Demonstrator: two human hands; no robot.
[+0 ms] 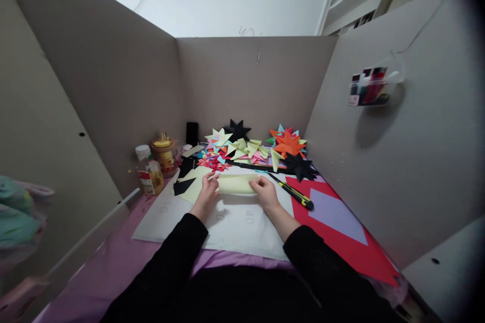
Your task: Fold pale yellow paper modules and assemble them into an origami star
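Lit softly from above, brightest on the white wall, diffusely shadowed beneath the hanging holder, stretched by wide-angle distortion toward the edges, and blackened at far right.

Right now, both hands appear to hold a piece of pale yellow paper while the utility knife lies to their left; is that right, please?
Not quite: the head view shows the utility knife beside the right hand, on its right. That hand and the left hand do hold the pale yellow paper.
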